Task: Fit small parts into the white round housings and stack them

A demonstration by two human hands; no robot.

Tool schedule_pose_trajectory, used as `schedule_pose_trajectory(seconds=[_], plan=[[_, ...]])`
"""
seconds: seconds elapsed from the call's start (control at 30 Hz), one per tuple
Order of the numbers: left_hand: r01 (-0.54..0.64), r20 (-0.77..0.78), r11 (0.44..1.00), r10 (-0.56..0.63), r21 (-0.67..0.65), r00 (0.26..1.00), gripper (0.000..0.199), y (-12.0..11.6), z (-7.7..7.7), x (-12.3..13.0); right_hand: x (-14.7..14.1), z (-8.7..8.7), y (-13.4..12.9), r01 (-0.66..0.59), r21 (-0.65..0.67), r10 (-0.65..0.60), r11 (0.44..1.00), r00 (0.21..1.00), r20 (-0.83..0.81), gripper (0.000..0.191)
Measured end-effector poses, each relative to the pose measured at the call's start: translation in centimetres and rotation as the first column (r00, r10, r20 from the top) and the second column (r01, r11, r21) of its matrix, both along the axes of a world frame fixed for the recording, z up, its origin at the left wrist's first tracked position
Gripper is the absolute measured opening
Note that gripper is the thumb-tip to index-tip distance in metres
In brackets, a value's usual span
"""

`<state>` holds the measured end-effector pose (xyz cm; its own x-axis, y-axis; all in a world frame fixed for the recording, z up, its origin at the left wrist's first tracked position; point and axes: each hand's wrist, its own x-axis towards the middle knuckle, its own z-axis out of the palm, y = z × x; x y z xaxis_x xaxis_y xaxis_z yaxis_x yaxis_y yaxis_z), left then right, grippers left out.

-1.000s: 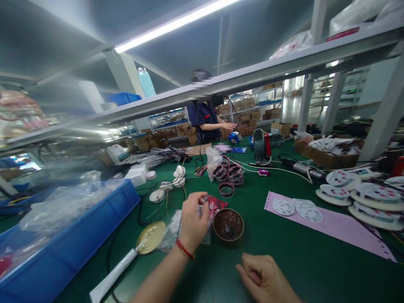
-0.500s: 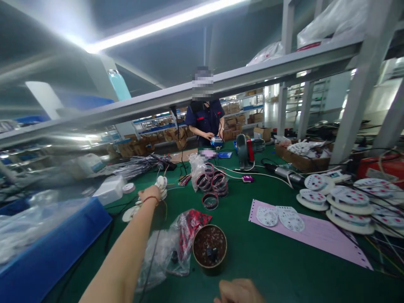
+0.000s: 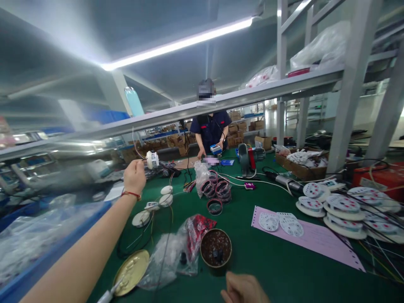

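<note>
My right hand (image 3: pixel 244 289) is curled, around what I cannot tell, just nearer me than the pot (image 3: pixel 216 267); a nudge could tip it. The table (image 3: pixel 268 263) gives room rightward. Farther off, my left hand (image 3: pixel 134 176) pinches the white disc (image 3: pixel 152 160); its wire (image 3: pixel 135 146) might snag the shelf edge (image 3: pixel 167 116) beyond.

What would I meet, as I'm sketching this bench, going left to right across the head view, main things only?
Blue bin, gold lid, brown pot, grey machine, carton of white parts, red case.
</note>
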<state>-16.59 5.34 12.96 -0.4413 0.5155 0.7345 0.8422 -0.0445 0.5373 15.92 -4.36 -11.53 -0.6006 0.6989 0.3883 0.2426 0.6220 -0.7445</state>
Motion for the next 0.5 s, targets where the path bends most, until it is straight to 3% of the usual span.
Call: schedule_pose_trajectory(seconds=[0.1, 0.2, 0.23, 0.27, 0.33, 0.37, 0.4, 0.43, 0.5], plan=[[0.157, 0.038, 0.986, -0.16, 0.06, 0.986, 0.036, -4.2, 1.6, 2.7, 0.0, 2.7, -1.4, -0.035, -0.192, 0.007, 0.981, 0.99, -0.139, 0.013], [0.316, 0.086, 0.947, -0.319, 0.049, 0.944, 0.034, -9.1, 0.9, 6.4, -2.0, 5.7, -3.2, -0.215, -0.395, -0.009, 0.893, 0.87, -0.494, 0.046], [0.404, 0.151, 0.914, -0.403, 0.028, 0.903, 0.032, -10.9, 0.2, 7.8, -2.9, 6.9, -3.9, -0.324, -0.47, -0.045, 0.821, 0.784, -0.619, 0.058], [0.466, 0.207, 0.884, -0.452, -0.022, 0.868, 0.032, -12.7, -0.6, 9.2, -3.9, 8.2, -4.6, -0.455, -0.541, -0.101, 0.708, 0.692, -0.715, 0.069], [0.554, 0.28, 0.826, -0.509, -0.109, 0.814, 0.03, -16.3, -2.6, 11.6, -5.5, 10.7, -6.1, -0.706, -0.569, -0.233, 0.422, 0.523, -0.82, 0.078], [0.605, 0.296, 0.781, -0.548, -0.154, 0.782, 0.03, -18.0, -3.6, 12.6, -6.0, 11.9, -6.9, -0.786, -0.536, -0.28, 0.309, 0.463, -0.841, 0.078], [0.647, 0.306, 0.734, -0.58, -0.206, 0.755, 0.029, -19.5, -4.5, 13.2, -6.3, 12.9, -7.6, -0.833, -0.501, -0.323, 0.233, 0.42, -0.848, 0.074], [0.666, 0.284, 0.702, -0.605, -0.251, 0.744, 0.029, -20.7, -5.2, 13.5, -6.5, 13.8, -8.3, -0.857, -0.478, -0.362, 0.19, 0.391, -0.846, 0.069], [0.663, 0.149, 0.657, -0.661, -0.358, 0.735, 0.028, -22.4, -6.3, 13.1, -6.2, 14.8, -9.5, -0.848, -0.497, -0.448, 0.185, 0.378, -0.81, 0.056]])
